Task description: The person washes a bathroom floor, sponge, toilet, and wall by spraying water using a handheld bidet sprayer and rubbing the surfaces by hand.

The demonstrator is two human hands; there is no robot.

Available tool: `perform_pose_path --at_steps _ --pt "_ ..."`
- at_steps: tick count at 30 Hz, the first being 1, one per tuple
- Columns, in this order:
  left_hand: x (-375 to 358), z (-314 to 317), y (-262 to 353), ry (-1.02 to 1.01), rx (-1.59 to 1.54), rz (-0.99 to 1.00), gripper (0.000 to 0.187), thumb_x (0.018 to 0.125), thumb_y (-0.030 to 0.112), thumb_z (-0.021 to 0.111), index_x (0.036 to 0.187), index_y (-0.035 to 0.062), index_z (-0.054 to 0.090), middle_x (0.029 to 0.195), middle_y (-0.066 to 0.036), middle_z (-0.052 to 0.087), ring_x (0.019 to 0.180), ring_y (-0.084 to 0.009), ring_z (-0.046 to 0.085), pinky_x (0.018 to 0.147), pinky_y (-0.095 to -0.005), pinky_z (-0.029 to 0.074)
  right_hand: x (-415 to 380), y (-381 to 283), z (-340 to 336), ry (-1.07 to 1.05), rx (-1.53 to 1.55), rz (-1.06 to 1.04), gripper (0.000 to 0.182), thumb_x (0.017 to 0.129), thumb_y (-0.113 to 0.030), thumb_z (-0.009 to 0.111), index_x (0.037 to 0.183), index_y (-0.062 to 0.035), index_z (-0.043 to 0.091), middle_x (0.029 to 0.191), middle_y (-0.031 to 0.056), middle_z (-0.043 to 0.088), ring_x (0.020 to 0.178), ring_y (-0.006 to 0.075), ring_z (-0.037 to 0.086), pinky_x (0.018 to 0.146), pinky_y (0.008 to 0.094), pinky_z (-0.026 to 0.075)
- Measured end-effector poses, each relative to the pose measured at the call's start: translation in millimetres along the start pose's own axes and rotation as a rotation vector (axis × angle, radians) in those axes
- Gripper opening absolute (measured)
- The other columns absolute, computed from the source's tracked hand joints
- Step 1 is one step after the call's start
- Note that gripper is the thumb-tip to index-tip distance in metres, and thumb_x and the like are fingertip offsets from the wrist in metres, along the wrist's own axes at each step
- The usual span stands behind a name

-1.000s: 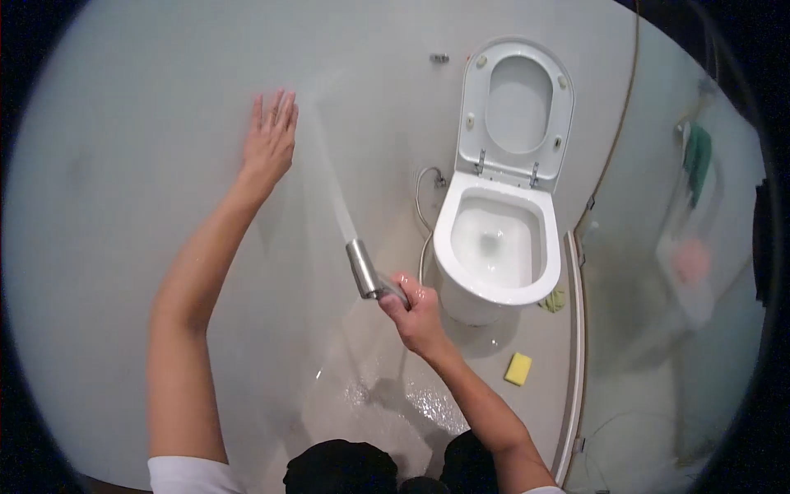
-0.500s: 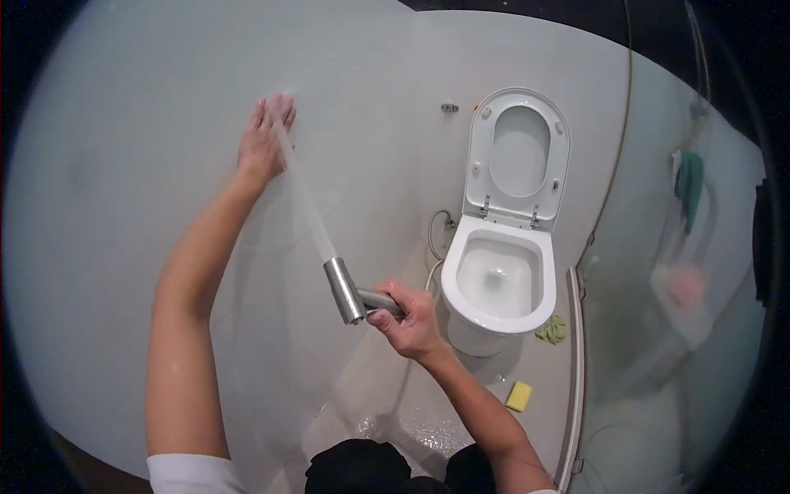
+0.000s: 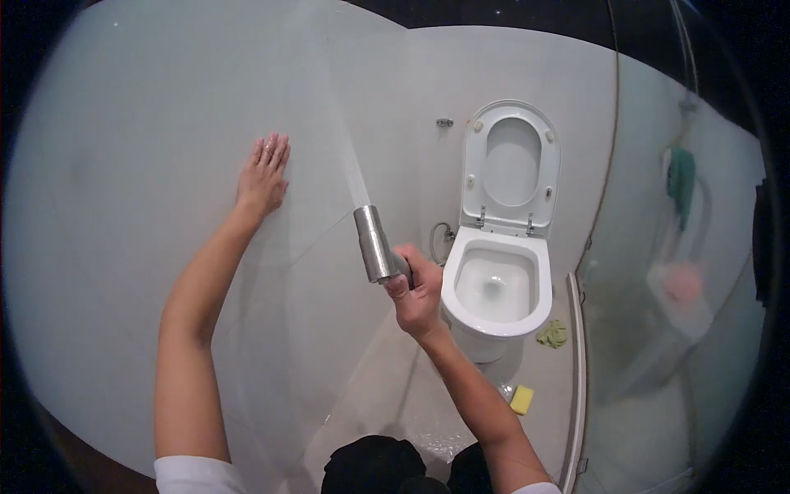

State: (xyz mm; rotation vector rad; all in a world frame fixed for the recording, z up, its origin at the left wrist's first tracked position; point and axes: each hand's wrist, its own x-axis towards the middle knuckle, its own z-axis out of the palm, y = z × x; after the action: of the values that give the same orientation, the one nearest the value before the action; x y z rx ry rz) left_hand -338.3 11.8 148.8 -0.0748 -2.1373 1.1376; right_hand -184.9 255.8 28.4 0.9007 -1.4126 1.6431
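A metal bidet sprayer (image 3: 375,244) is gripped in my right hand (image 3: 420,294), its head tilted up and a jet of water (image 3: 354,169) leaving it toward the upper wall. My left hand (image 3: 263,175) lies flat against the white wall (image 3: 148,230), fingers stretched out and pointing up. The jet passes to the right of that hand. My right fingers wrap round the sprayer's handle, which they mostly hide.
A white toilet (image 3: 497,284) with its seat raised stands to the right. A yellow sponge (image 3: 522,400) and a crumpled green cloth (image 3: 551,334) lie on the wet floor (image 3: 370,395). Farther right rises a glass panel (image 3: 634,329), with a blurred green item (image 3: 680,185) seen through it.
The sprayer has moved up and slightly right, and its jet has swung off my left hand to the upper wall. My left hand appears slightly lower in view, still against the wall.
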Motion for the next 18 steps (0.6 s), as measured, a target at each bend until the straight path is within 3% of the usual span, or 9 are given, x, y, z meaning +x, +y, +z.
perform_pose_path --at_steps 4,6,10,14,16,18 --pt "-4.6 -15.2 -4.9 -0.081 0.042 0.034 0.069 0.091 0.043 0.039 0.145 0.0067 0.016 0.153 -0.007 0.011 0.141 -0.0229 0.008 0.115 -0.0419 0.005 3.8 0.5 -1.6 -0.058 -0.050 -0.111 0.046 0.086 -0.049 0.058 0.083 -0.0032 0.057 0.055 0.0000 0.044 0.049 0.0077 0.042 0.045 0.0247 0.033" --pt "-11.0 -16.4 -5.5 -0.133 0.079 0.039 0.069 0.091 0.043 0.039 0.145 0.0069 0.016 0.153 -0.007 0.011 0.141 -0.0229 0.008 0.115 -0.0417 0.005 2.2 -0.8 -3.0 -0.111 -0.050 -0.053 0.045 0.087 -0.048 0.057 0.083 -0.0027 0.057 0.056 -0.0024 0.046 0.049 0.0064 0.040 0.045 0.0245 0.030" --pt "-28.9 -0.2 -7.5 0.007 -0.007 0.044 0.068 0.091 0.043 0.039 0.145 0.0075 0.018 0.153 -0.006 0.012 0.141 -0.0225 0.007 0.115 -0.0418 0.005 -0.5 13.5 -12.9 -0.046 0.025 0.084 0.043 0.088 -0.046 0.057 0.080 -0.0040 0.057 0.061 -0.0027 0.048 0.049 0.0056 0.037 0.044 0.0234 0.028" --pt "-40.2 -0.5 -13.8 0.033 -0.013 0.063 0.067 0.091 0.042 0.039 0.145 0.0087 0.018 0.153 -0.005 0.012 0.141 -0.0223 0.007 0.115 -0.0424 0.004 21.2 11.4 -27.1 0.221 0.422 0.219 0.037 0.090 -0.044 0.056 0.086 -0.0075 0.056 0.067 -0.0013 0.050 0.052 0.0035 0.039 0.042 0.0182 0.027" --pt "-45.2 -3.9 -18.7 0.027 -0.011 0.064 0.067 0.091 0.043 0.040 0.145 0.0092 0.019 0.153 -0.005 0.012 0.141 -0.0220 0.007 0.115 -0.0426 0.004 31.2 9.2 -33.5 0.390 0.359 0.217 0.047 0.092 -0.052 0.045 0.082 -0.0059 0.052 0.063 0.0000 0.049 0.047 0.0040 0.038 0.040 0.0174 0.025" --pt "-49.3 -7.9 -23.6 0.019 -0.007 0.068 0.067 0.091 0.043 0.040 0.145 0.0097 0.019 0.153 -0.004 0.013 0.141 -0.0218 0.007 0.115 -0.0427 0.003 36.1 3.0 -42.8 0.407 0.397 0.201 0.051 0.092 -0.055 0.042 0.080 -0.0063 0.051 0.057 0.0006 0.046 0.042 0.0045 0.034 0.037 0.0187 0.023"
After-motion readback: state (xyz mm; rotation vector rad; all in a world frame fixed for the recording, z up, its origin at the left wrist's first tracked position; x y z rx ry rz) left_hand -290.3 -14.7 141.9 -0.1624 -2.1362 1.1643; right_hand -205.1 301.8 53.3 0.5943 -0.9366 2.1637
